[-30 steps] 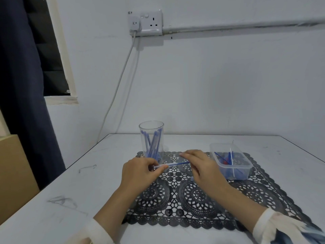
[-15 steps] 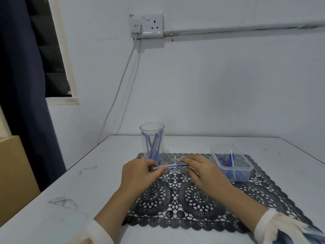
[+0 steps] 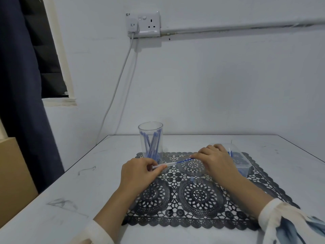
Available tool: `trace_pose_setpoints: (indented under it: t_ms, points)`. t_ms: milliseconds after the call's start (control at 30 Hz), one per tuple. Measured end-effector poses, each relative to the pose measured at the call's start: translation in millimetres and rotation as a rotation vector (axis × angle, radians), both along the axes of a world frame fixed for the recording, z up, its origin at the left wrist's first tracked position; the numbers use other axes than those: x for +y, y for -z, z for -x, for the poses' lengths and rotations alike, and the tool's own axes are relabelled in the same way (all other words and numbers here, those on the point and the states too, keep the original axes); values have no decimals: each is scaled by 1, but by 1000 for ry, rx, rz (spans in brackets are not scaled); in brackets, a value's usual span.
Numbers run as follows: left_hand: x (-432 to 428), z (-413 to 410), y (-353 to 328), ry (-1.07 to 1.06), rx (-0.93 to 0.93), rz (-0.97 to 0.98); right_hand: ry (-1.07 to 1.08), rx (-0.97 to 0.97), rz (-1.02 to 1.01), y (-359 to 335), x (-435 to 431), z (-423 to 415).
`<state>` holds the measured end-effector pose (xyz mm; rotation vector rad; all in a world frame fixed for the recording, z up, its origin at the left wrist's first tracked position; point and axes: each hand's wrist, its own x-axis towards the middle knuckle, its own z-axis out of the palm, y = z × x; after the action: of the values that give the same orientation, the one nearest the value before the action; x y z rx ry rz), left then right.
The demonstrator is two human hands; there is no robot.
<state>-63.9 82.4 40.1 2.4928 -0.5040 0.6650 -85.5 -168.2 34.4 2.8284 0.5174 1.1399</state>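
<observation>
I saw the pen [image 3: 173,163] held just in front of the cup [image 3: 150,131], its long axis nearly level, with the blue end pointing off to the cup's right. My left grip [image 3: 139,173] pinched the clear end and my right grip [image 3: 216,161] pinched the blue end. I judged it light, thin, slick and slightly bendy, so best pinched near both ends.

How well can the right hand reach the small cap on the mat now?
Probably yes: the small cap lies uncovered on the mat, close to the right hand, nothing between them. But that hand pinches the pen, so it must let go first.
</observation>
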Motion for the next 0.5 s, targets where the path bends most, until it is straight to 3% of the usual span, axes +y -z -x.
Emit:
trace_pose_setpoints:
  t_ms: [200,500]
  points:
    - [-1,0,1,6,-5,1,5,-37,-99,-1,-16,-5]
    - [0,-1,2,12,8,9,30,292,-124,11,-35,-16]
